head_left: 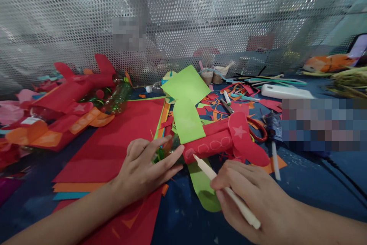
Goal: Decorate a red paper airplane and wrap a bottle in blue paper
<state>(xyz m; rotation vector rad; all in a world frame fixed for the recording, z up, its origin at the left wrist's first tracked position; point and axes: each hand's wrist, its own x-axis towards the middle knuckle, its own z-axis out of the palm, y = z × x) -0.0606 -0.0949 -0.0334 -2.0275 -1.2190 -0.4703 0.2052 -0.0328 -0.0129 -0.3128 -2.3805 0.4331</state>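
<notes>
From where I stand, the model plane (209, 149) looks well on its way. A red wrap covers its body, a green wing (187, 120) spreads out on either side, and a red tail piece (239, 134) carrying a star sits at the far-right end. Four rounded outlines run along the red side, but they are only drawn lines, with nothing filled in. The one nearest the nose has the pen (208, 170) tip right beside it, so I'd judge the marking unfinished; I can't tell if that loop is closed.

The plane lies on the blue worktop (177, 226), just beyond and between the two hands. The left hand (143, 166) has its fingers spread, the index fingertip against the nose end. The right hand (246, 189), on the near side, pinches the pen between thumb and fingers.
</notes>
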